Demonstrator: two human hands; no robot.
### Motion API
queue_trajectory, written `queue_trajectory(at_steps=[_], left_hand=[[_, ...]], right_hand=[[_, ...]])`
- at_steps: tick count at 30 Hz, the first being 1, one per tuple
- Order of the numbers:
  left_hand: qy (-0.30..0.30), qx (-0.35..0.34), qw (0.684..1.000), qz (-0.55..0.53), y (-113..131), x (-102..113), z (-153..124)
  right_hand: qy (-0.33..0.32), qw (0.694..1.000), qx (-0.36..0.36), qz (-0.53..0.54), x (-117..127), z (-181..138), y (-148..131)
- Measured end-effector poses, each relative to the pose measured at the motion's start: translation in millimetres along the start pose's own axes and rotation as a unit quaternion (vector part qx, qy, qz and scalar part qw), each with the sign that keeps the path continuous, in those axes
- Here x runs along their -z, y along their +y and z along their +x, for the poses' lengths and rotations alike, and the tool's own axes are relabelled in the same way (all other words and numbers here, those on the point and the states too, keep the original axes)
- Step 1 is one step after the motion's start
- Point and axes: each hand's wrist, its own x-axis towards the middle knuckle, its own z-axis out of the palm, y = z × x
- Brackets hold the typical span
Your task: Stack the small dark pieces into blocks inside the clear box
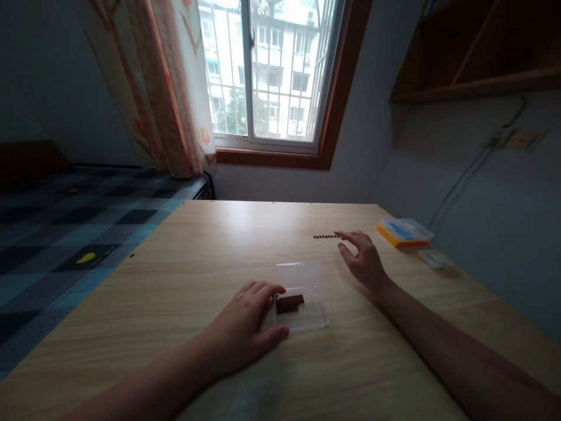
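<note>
A clear plastic box [302,275] lies open on the wooden desk [197,251], with a dark red-brown block [289,303] in it. My left hand [248,324] rests flat at the box's left edge, fingertips touching the rim next to the block, thumb along the front. My right hand [362,259] hovers open, fingers spread, just right of a short row of small dark pieces [325,236] lined up on the desk. Its fingertips are close to the end of that row, and it holds nothing.
An orange and blue lidded box [404,232] and a small clear case [433,258] sit at the desk's right side by the wall. A bed with a checked cover [65,228] stands to the left. Window [267,70] and curtain [166,88] are behind.
</note>
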Motion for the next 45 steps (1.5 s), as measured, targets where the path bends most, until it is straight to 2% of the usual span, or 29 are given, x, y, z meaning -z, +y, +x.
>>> queue_trajectory(at_steps=[3, 6, 10, 16, 22, 31, 37, 45], left_hand=[[0.006, -0.001, 1.0, 0.003, 0, 0, 0], [0.013, -0.002, 1.0, 0.007, 1, 0, 0], [0.01, 0.0, 1.0, 0.011, 2, 1, 0], [0.014, -0.013, 1.0, 0.015, 1, 1, -1], [0.008, -0.014, 1.0, 0.015, 2, 1, -1], [-0.001, -0.006, 1.0, 0.005, 5, 3, 0], [0.003, -0.001, 1.0, 0.003, 6, 3, 0], [0.001, -0.005, 1.0, 0.007, 5, 2, 0]], right_hand=[[-0.048, 0.991, -0.078, -0.096, -16, -2, 12], [-0.125, 0.968, -0.113, -0.185, -26, -5, 10], [-0.201, 0.949, -0.097, -0.221, -30, -5, 5], [-0.264, 0.938, -0.058, -0.215, -39, 7, 4], [-0.247, 0.946, -0.058, -0.204, -48, 19, 5], [-0.168, 0.976, 0.005, -0.14, -38, 12, 6], [-0.177, 0.976, -0.009, -0.128, -40, 13, 11], [-0.179, 0.976, 0.024, -0.12, -35, 10, 9]])
